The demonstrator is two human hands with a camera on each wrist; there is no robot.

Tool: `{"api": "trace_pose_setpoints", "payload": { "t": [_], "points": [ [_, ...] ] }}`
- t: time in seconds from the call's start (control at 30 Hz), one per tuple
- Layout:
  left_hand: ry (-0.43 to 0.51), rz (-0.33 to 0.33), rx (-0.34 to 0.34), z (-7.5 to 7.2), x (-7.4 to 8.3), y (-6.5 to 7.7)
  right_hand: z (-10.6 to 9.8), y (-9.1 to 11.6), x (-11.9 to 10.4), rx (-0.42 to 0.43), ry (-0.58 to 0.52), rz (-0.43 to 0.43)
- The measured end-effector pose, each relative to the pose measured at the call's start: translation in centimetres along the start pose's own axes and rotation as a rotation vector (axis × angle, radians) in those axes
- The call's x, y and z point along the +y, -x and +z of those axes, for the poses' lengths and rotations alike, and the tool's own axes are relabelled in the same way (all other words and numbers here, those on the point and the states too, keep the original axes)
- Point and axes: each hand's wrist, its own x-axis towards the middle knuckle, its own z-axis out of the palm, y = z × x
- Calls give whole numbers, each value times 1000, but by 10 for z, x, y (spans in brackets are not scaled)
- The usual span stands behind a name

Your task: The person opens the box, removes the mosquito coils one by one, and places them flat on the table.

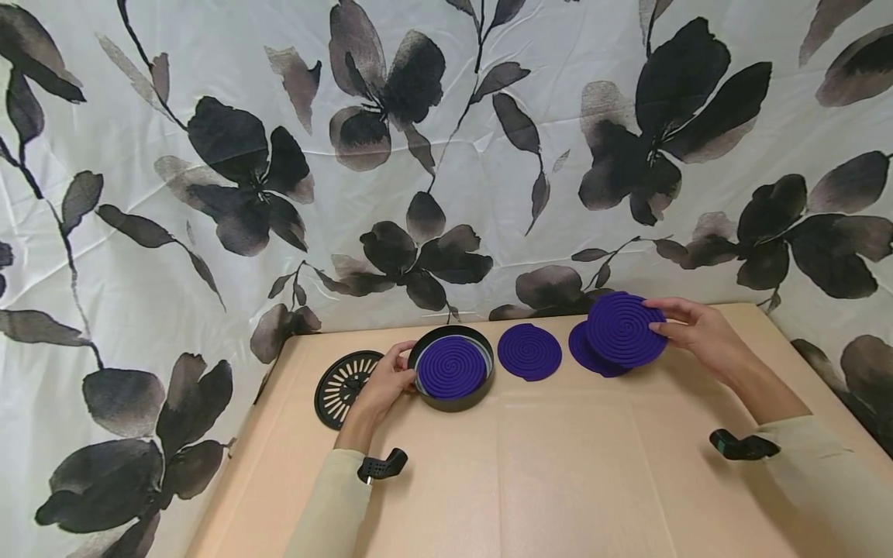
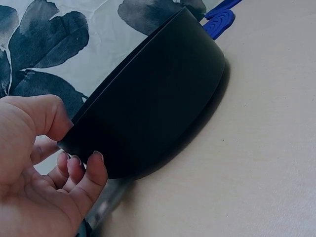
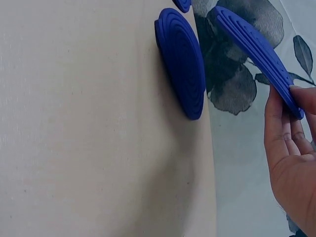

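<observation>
My left hand (image 1: 379,387) grips the left edge of a round black container (image 1: 456,404). In the left wrist view, its thumb and fingers pinch the rim, and the container's dark wall (image 2: 153,94) is tilted. A purple spiral-patterned coaster (image 1: 452,367) lies inside it. At the right, my right hand (image 1: 705,341) pinches another purple coaster (image 1: 625,329) by its right edge, raised above the table. The right wrist view shows that coaster (image 3: 261,59) nearly edge-on between thumb and fingers. Below it, partly hidden in the head view, lies one more purple coaster (image 1: 584,353).
Between the container and the right-hand coasters, a purple coaster (image 1: 529,353) lies flat. Left of the container is a black slotted disc (image 1: 333,387), partly covered by my left hand. A floral cloth (image 1: 446,155) hangs behind the pale table (image 1: 558,473).
</observation>
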Motion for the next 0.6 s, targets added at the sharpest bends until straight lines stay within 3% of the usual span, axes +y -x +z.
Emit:
{"api": "trace_pose_setpoints", "payload": {
  "t": [0.37, 0.6],
  "points": [
    [-9, -42, 13, 2, 3, -5, -20, -12, 8, 8, 54, 33],
    [0, -27, 20, 4, 5, -7, -34, -20, 14, -2, 130, 51]
  ]
}}
